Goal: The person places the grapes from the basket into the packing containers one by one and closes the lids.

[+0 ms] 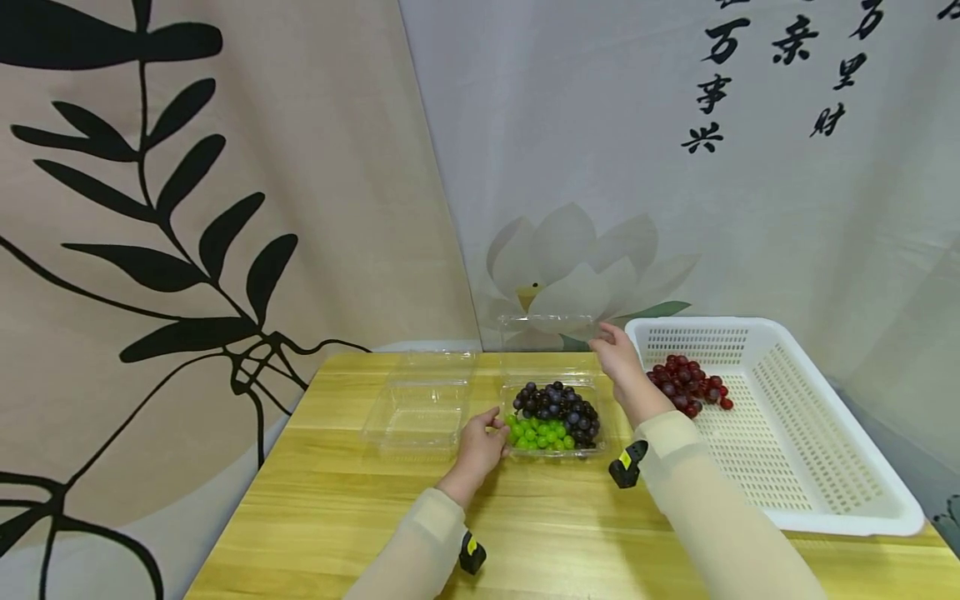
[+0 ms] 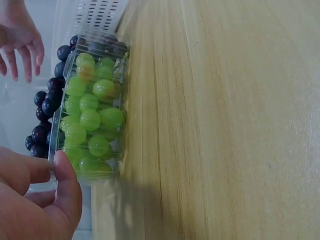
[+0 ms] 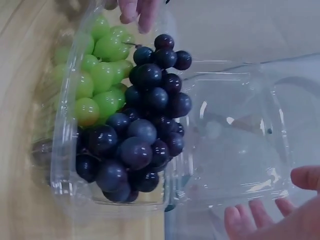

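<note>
A clear plastic clamshell box (image 3: 64, 150) holds a bunch of green grapes (image 2: 90, 120) at its front and dark purple grapes (image 3: 137, 150) behind them. Its transparent lid (image 3: 235, 135) is raised at the back, tilted up from the hinge. My left hand (image 1: 482, 446) pinches the box's rim between thumb and finger at the left corner, as the left wrist view shows. Beside the lid's right edge, my right hand (image 1: 626, 371) has its fingers extended and parted, with nothing held; the fingertips are close to the lid's edge in the right wrist view.
To the left, a second clear clamshell box (image 1: 423, 417) lies with its lid raised. At the right stands a white slotted plastic basket (image 1: 877, 492) with a bunch of red grapes (image 1: 686, 383) in its far left part. Everything rests on a wooden table (image 1: 315, 517) before a printed curtain.
</note>
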Demonstrator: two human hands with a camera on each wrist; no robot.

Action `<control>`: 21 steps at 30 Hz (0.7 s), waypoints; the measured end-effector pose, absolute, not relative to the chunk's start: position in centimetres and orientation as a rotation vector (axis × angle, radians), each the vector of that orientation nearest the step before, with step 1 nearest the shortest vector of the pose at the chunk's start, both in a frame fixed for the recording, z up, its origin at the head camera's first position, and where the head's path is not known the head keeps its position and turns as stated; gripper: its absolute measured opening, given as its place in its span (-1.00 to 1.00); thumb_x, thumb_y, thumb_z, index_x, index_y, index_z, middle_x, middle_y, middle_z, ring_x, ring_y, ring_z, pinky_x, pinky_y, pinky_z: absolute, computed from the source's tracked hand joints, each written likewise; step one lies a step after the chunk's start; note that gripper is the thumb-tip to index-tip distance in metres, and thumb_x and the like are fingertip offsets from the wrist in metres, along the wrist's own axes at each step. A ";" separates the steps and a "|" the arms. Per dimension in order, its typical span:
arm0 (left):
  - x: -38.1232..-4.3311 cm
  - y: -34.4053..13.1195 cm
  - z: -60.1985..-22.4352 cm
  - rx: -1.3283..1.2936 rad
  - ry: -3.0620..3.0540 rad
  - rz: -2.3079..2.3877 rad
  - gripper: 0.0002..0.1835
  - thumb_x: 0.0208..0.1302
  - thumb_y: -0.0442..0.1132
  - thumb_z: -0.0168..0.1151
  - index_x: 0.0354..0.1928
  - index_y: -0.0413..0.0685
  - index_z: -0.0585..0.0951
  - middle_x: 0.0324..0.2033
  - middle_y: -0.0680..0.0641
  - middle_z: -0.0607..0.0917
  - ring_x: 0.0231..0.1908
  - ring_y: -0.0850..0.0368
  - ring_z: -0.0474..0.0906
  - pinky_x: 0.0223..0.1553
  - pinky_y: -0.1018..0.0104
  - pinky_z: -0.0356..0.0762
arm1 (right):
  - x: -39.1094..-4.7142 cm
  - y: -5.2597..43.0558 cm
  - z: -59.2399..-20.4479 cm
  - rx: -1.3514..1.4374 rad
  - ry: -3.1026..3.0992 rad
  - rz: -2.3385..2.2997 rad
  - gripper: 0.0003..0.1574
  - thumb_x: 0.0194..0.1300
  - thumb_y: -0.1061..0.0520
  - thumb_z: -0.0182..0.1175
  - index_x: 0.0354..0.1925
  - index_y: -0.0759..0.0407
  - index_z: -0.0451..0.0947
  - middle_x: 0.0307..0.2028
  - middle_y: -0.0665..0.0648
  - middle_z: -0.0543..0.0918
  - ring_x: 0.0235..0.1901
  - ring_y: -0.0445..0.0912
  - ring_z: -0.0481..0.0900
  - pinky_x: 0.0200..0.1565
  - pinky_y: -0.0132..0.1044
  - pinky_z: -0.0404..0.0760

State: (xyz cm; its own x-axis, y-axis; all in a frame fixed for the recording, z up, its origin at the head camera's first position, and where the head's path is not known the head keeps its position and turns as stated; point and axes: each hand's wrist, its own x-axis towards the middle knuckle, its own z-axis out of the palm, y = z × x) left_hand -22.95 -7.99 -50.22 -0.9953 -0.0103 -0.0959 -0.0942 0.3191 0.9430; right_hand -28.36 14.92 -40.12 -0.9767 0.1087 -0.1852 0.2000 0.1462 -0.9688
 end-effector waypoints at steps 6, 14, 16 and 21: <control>-23.1 -8.0 -50.4 -0.104 2.480 1.793 -0.47 0.32 -0.43 0.10 0.31 -0.35 0.30 -0.21 -0.12 0.52 -0.64 0.20 0.45 -0.53 0.28 0.58 | -27.3 15.1 -39.3 0.372 2.263 -2.000 -0.36 0.45 0.04 -0.13 0.40 0.19 0.03 0.37 0.28 0.12 0.25 0.15 0.20 0.13 0.03 0.39; -23.0 -7.9 -50.4 -0.113 2.448 1.811 -0.47 0.33 -0.43 0.08 0.33 -0.35 0.28 -0.21 -0.13 0.50 -0.66 0.24 0.39 -0.60 0.40 0.50 | -25.3 14.8 -38.7 0.404 2.220 -1.893 -0.32 0.50 -0.10 -0.29 0.37 0.27 -0.06 0.38 0.36 0.01 0.14 0.14 0.29 -0.01 -0.05 0.49; -22.9 -7.9 -50.5 -0.105 2.441 1.820 -0.47 0.33 -0.43 0.07 0.33 -0.36 0.27 -0.22 -0.13 0.49 -0.66 0.25 0.38 -0.61 0.43 0.47 | -25.0 14.9 -38.8 0.397 2.227 -1.855 -0.31 0.50 -0.11 -0.30 0.37 0.28 -0.09 0.38 0.37 0.00 0.16 0.17 0.28 0.06 0.02 0.47; -23.0 -8.0 -50.5 -0.096 2.424 1.835 -0.46 0.34 -0.43 0.07 0.33 -0.35 0.26 -0.22 -0.11 0.48 -0.66 0.26 0.38 -0.58 0.36 0.51 | -24.3 15.0 -39.2 0.389 2.259 -1.793 -0.41 0.49 -0.06 -0.25 0.27 0.29 -0.02 0.33 0.36 0.06 0.11 0.14 0.33 -0.01 -0.02 0.51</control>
State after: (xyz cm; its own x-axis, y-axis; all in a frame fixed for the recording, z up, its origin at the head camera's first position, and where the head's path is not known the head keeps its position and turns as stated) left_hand -22.97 -7.97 -50.46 -0.9930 0.0100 -0.1174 -0.1103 0.2719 0.9560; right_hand -24.29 14.96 -39.18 -0.9381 0.0636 -0.3405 0.3460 0.2160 -0.9130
